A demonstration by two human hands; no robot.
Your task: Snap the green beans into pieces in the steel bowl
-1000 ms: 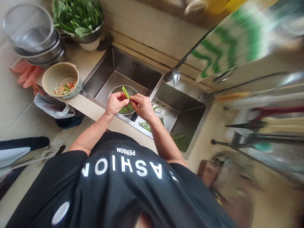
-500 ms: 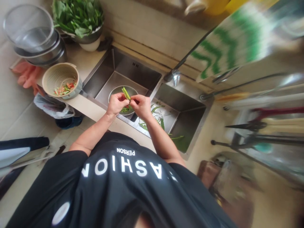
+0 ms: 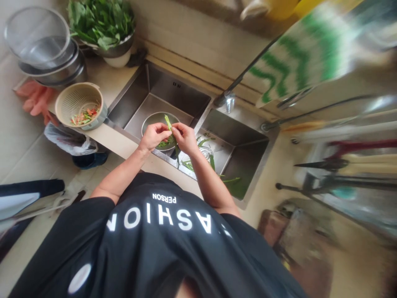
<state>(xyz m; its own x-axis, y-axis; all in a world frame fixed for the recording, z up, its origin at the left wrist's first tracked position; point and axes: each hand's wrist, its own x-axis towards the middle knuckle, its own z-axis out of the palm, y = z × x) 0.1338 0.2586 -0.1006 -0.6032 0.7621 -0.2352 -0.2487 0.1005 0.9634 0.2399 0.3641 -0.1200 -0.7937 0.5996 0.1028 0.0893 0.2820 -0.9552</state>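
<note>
Two hands, pinched tight: left hand (image 3: 154, 136) and right hand (image 3: 185, 138) have the stem (image 3: 168, 121) between thumbs and fingertips, long axis slanting, pale end pointing beyond the fingers, dark tail toward the shirt (image 3: 145, 248); bowl (image 3: 155, 118) beneath them.

Pale counter (image 3: 110, 80) | colander (image 3: 74, 99) at edge | basin stack (image 3: 58, 72) | bowls with greens (image 3: 117, 50) | sink (image 3: 201, 118) inset

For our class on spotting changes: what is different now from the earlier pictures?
The left hand and right hand still pinch the green stem. Its pale top has shifted slightly right in the picture, and a darker length now shows hanging below the hands. The bowl in the sink and the colander stayed put.
</note>
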